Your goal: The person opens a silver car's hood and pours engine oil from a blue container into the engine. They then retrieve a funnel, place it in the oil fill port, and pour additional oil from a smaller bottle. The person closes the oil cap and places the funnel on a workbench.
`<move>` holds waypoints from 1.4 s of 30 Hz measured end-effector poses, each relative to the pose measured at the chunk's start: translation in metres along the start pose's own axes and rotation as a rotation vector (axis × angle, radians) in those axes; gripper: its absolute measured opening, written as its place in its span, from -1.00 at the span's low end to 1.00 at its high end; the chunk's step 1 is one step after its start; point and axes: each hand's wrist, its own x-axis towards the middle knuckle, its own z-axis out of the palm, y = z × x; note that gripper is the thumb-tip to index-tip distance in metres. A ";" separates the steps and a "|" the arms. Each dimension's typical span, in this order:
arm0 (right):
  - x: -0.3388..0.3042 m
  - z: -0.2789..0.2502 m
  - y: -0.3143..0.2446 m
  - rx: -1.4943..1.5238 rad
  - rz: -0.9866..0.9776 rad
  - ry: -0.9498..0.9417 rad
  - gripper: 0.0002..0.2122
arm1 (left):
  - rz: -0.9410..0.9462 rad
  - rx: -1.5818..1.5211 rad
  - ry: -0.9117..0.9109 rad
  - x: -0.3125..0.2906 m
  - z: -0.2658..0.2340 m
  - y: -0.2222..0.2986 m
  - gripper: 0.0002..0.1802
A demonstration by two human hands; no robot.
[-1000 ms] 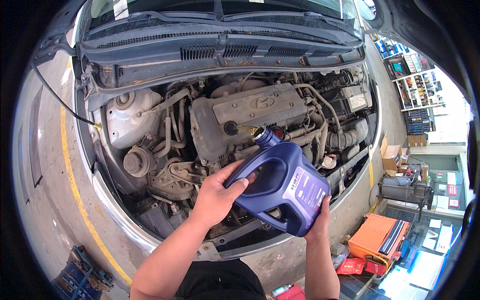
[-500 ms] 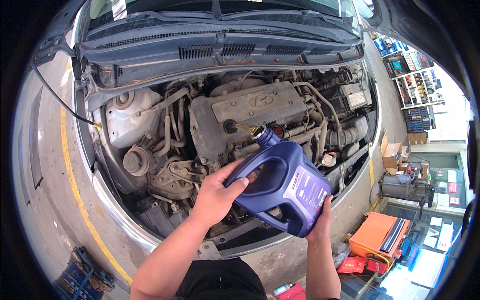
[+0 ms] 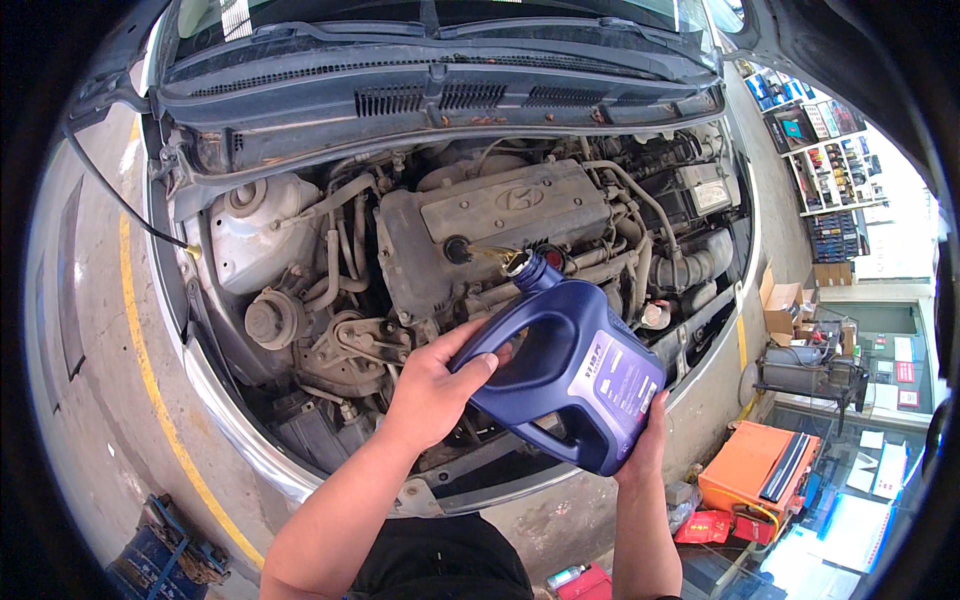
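Observation:
A purple-blue motor oil jug (image 3: 570, 370) is tipped over the engine, its uncapped mouth pointing up and left. Yellowish oil (image 3: 490, 252) streams from the mouth into the round filler hole (image 3: 457, 249) on the dusty engine cover (image 3: 520, 205). My left hand (image 3: 440, 385) is wrapped around the jug's upper handle, the thumb lying across it. At the jug's lower right end, my right hand (image 3: 645, 440) supports its base; those fingers are partly hidden behind the jug. Just right of the mouth shows a round dark cap with red (image 3: 551, 257).
Around the jug lie hoses, a belt drive (image 3: 365, 340), a round reservoir (image 3: 272, 318) and the battery (image 3: 703, 190). The silver front edge (image 3: 250, 440) of the car curves before me. An orange cabinet (image 3: 750, 470) and stocked shelves (image 3: 835, 170) stand right; a blue drum (image 3: 150, 560) is lower left.
Oil keeps flowing from the jug. Both hands keep their hold, and the jug is nearly where it was, with its label face turned slightly.

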 end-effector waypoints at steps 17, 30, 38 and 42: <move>-0.006 -0.003 -0.005 -0.009 0.003 0.027 -0.28 | -0.003 0.014 -0.013 -0.002 0.002 0.002 -0.41; -0.009 -0.010 -0.007 -0.018 -0.013 0.001 -0.29 | -0.027 0.021 -0.004 -0.004 0.003 0.005 -0.41; -0.011 -0.011 -0.009 -0.026 -0.023 0.015 -0.29 | -0.005 0.012 -0.015 -0.006 0.005 0.007 -0.42; -0.012 -0.011 -0.010 -0.042 -0.015 0.034 -0.29 | -0.027 0.010 -0.004 -0.006 0.007 0.008 -0.42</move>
